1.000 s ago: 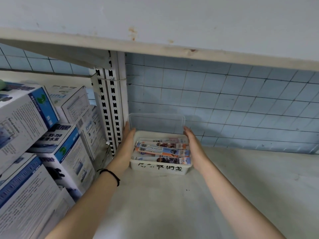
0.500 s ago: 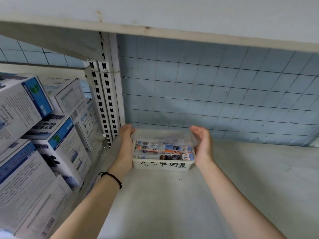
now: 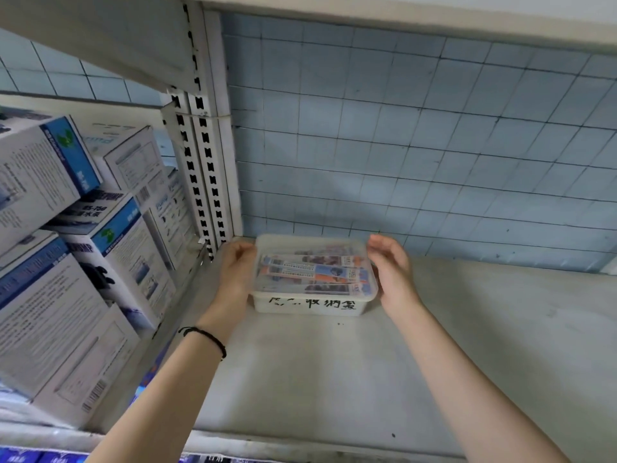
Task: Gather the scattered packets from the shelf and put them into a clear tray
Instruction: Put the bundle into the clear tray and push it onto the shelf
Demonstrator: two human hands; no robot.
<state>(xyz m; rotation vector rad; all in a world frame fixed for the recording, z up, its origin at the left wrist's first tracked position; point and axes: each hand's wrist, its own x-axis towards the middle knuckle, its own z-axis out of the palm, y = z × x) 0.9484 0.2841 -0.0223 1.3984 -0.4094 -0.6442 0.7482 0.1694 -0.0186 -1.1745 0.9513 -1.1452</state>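
Note:
A clear tray [image 3: 307, 306] with black handwriting on its front wall stands at the back of the white shelf [image 3: 334, 379]. Several orange and blue packets [image 3: 317, 272] lie stacked inside it. A clear lid [image 3: 310, 243] rests flat on top of the tray. My left hand [image 3: 237, 269] is at the tray's left side, fingers curled on the lid's left rim. My right hand [image 3: 392, 272] is cupped beside the tray's right end, fingers apart, its palm near the corner.
White and blue cardboard boxes [image 3: 117, 245] are stacked on the left, beyond a slotted metal upright [image 3: 207, 162]. A blue tiled wall [image 3: 417, 145] closes the back. Another shelf board hangs low overhead.
The lid, held upright behind the tray a second ago, has come down flat onto the tray. Both hands have stayed at the tray's two sides.

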